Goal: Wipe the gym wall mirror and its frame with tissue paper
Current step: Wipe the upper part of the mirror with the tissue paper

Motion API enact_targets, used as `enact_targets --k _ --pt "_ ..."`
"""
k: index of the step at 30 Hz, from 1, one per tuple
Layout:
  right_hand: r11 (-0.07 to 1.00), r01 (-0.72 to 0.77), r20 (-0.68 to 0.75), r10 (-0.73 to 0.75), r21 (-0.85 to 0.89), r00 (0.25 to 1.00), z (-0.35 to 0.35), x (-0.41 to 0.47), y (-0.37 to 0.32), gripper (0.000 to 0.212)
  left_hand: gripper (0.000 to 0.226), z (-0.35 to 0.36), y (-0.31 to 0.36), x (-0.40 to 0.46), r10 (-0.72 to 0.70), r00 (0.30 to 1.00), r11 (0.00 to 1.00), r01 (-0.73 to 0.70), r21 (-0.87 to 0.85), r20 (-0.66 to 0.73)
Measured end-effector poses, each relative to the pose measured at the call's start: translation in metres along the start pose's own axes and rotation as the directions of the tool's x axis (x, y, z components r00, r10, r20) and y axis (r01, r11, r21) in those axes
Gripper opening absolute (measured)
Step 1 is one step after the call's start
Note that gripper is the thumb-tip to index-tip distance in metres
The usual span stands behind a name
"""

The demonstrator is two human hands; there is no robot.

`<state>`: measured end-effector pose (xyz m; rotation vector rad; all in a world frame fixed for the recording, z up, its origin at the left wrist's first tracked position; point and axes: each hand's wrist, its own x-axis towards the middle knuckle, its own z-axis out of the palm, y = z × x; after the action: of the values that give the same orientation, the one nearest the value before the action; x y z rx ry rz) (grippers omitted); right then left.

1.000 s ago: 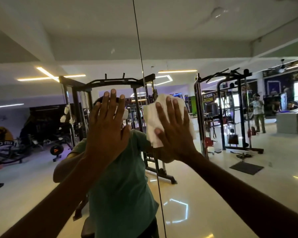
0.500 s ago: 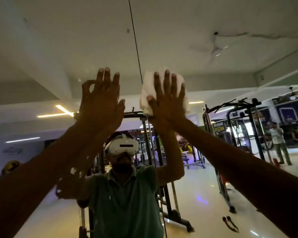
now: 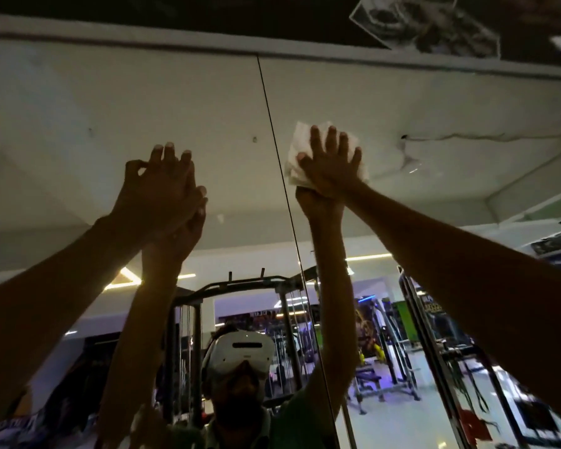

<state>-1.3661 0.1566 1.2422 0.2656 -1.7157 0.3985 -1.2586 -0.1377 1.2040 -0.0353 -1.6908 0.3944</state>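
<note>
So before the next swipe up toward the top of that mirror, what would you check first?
1. Tissue paper under the right hand: ok, fingers spread flat over the wad.
2. Tissue against the mirror: ok, pressed to the glass right of the seam.
3. Left hand bracing: ok, it rests on the glass left of the seam and holds nothing.
4. Room above: ok, a band of glass remains below the top frame.
5. Frame wiped: cannot tell.
6. Tissue clean enough to go on: cannot tell, only its edges show.
</note>
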Motion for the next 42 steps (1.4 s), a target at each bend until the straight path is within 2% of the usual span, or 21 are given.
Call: enact_targets --k 2,4,7,10,12,15,17,19,22,24,26,28,30,32,33,35,37,39,42 --pt "0.994 0.111 0.028 -0.111 0.016 0.993 0.003 -0.001 -0.042 0.071 0.085 0.000 -0.008 0.007 -0.004 1.000 1.000 0.004 0.013 0.018" --pt "0.963 0.269 0.065 -0.270 0.034 0.961 0.006 -0.003 -0.080 0.069 0.080 0.001 -0.012 0.013 -0.042 0.996 0.999 0.041 0.015 0.073" --pt "0.940 0.341 0.057 -0.342 0.027 0.938 0.008 0.006 -0.095 0.066 0.085 0.004 -0.012 0.011 -0.040 0.994 0.999 0.039 0.020 0.104" --pt "0.973 0.232 -0.002 -0.232 0.003 0.973 -0.001 0.044 -0.061 0.064 0.093 0.005 -0.019 0.006 -0.024 0.993 0.999 0.021 0.028 0.119" --pt "0.998 0.065 -0.053 -0.064 0.018 0.997 -0.010 0.070 -0.023 0.064 0.096 0.005 -0.023 0.006 -0.016 0.992 1.000 0.013 0.027 0.125" --pt "0.975 -0.202 -0.093 0.211 0.094 0.973 -0.016 0.090 0.007 0.067 0.099 0.008 -0.022 0.006 -0.018 0.992 1.000 0.016 0.012 0.127" --pt "0.946 -0.271 -0.087 0.290 0.180 0.953 -0.014 0.089 -0.013 0.069 0.105 0.010 -0.021 0.006 -0.022 0.994 1.000 0.024 -0.014 0.111" --pt "0.965 -0.203 -0.113 0.223 0.165 0.968 -0.004 0.081 -0.055 0.068 0.103 0.012 -0.017 0.005 -0.025 0.995 1.000 0.026 -0.015 0.102" --pt "0.993 0.086 -0.099 -0.078 0.079 0.992 0.014 0.064 -0.131 0.065 0.099 0.012 -0.017 0.004 -0.044 0.994 0.999 0.047 -0.027 0.098" --pt "0.967 0.246 -0.046 -0.244 0.060 0.969 0.019 0.051 -0.160 0.067 0.101 0.010 -0.017 0.001 -0.037 0.994 0.999 0.040 -0.030 0.104" --pt "0.941 0.337 -0.031 -0.336 0.036 0.941 0.015 0.048 -0.158 0.068 0.102 0.008 -0.022 -0.006 -0.033 0.992 0.999 0.035 -0.009 0.122" --pt "0.947 0.322 -0.047 -0.322 -0.004 0.946 0.011 0.057 -0.134 0.067 0.102 0.008 -0.036 -0.014 -0.049 0.994 0.999 0.047 0.022 0.099" --pt "0.981 0.195 -0.069 -0.194 0.002 0.979 0.003 0.072 -0.102 0.068 0.102 0.010 -0.065 -0.022 -0.077 0.996 0.996 0.074 0.051 0.053" --pt "0.997 0.063 -0.080 -0.060 0.040 0.995 -0.003 0.081 -0.085 0.070 0.112 0.013 -0.097 -0.031 -0.070 0.995 0.989 0.061 0.132 0.065" --pt "0.999 0.019 -0.086 -0.015 0.045 0.996 -0.003 0.080 -0.090 0.071 0.117 0.015 -0.110 -0.035 -0.052 0.994 0.986 0.036 0.163 0.092" --pt "0.999 -0.021 -0.099 0.025 0.041 0.995 0.004 0.068 -0.122 0.072 0.115 0.016 -0.123 -0.041 -0.066 0.991 0.995 0.057 0.082 0.115" --pt "0.999 0.038 -0.116 -0.033 0.037 0.993 0.019 0.046 -0.167 0.071 0.109 0.014 -0.122 -0.045 -0.086 0.992 0.996 0.088 -0.021 0.088" --pt "0.986 0.165 -0.133 -0.163 0.009 0.978 0.033 0.016 -0.209 0.071 0.105 0.015 -0.123 -0.050 -0.066 0.997 0.995 0.069 -0.076 0.040" --pt "0.948 0.319 -0.069 -0.317 0.011 0.946 0.042 -0.032 -0.227 0.071 0.103 0.010 -0.132 -0.062 -0.044 0.997 0.991 0.052 -0.124 0.070"
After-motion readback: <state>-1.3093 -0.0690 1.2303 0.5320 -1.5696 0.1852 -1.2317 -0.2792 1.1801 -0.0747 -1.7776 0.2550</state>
